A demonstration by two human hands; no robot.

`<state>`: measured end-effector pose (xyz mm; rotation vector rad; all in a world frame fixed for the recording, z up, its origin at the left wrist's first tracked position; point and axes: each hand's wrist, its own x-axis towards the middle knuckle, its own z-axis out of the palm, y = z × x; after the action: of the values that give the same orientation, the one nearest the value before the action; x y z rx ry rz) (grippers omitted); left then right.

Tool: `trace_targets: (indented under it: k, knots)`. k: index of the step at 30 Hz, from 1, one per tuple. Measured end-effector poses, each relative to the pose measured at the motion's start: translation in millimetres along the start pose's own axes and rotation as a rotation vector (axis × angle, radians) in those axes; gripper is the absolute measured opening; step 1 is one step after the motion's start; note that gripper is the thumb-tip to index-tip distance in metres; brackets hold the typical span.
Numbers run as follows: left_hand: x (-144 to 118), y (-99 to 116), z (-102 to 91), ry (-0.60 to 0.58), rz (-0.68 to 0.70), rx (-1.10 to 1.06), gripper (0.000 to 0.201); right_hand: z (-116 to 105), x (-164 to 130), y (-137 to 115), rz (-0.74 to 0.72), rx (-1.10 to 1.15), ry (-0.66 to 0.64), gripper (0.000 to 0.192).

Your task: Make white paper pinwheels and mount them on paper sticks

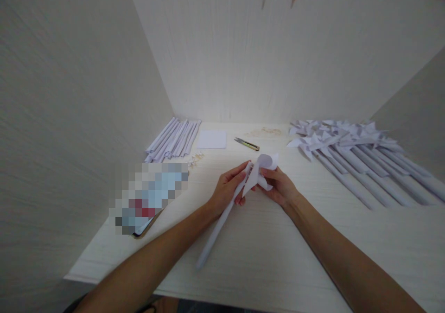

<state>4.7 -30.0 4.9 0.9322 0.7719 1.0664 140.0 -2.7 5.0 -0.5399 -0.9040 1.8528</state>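
My left hand (227, 188) is closed around the upper end of a rolled white paper stick (217, 232), which slants down toward the table's front edge. Against the top of that stick sits a white paper pinwheel (256, 176) with curled, pointed blades. My right hand (280, 185) pinches the pinwheel from its right side, the fingertips partly hidden behind the blades. Both hands meet over the middle of the table. Whether a pin joins pinwheel and stick cannot be made out.
Rolled paper sticks (174, 139) lie at the back left beside a white paper square (212, 139). Thread snips (247, 143) lie behind my hands. Several pinwheels on sticks (361, 157) are piled at right. A pixelated phone (153, 199) and small white bits (196, 158) are at left.
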Motion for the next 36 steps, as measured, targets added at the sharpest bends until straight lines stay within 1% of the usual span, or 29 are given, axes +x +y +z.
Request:
trace_targets:
  k: [8, 14, 18, 23, 27, 29, 33, 36]
  knots:
    - [1.4, 0.6, -1.4, 0.066, 0.04, 0.091, 0.064, -1.7, 1.3, 1.7, -0.005, 0.005, 0.031, 0.012]
    - [0.2, -1.8, -3.2, 0.07, 0.082, 0.184, 0.058, -6.0, 2.2, 4.1, 0.008, -0.056, 0.089, 0.015]
    - [-0.6, -3.2, -3.9, 0.085, 0.082, 0.257, 0.052, -6.7, 2.2, 5.3, 0.026, -0.102, 0.095, 0.017]
    - [0.9, -3.5, -4.6, 0.078, 0.087, 0.254, 0.053, -3.9, 3.5, 5.4, 0.056, -0.126, 0.103, 0.019]
    - [3.0, -2.2, -3.3, 0.049, 0.063, 0.203, 0.062, -4.5, 1.9, 2.6, 0.049, 0.007, 0.138, 0.021]
    - [3.6, -1.1, -2.4, 0.017, 0.04, 0.181, 0.064, -7.3, 0.4, 1.1, 0.05, 0.097, 0.129, 0.02]
    - [3.3, 1.9, -1.5, -0.038, -0.005, 0.089, 0.059, -14.0, -0.6, -0.2, 0.06, 0.238, 0.106, 0.016]
    - [2.3, 4.1, -1.4, -0.084, -0.032, -0.013, 0.052, -16.2, 0.1, 0.3, 0.085, 0.257, 0.091, 0.013]
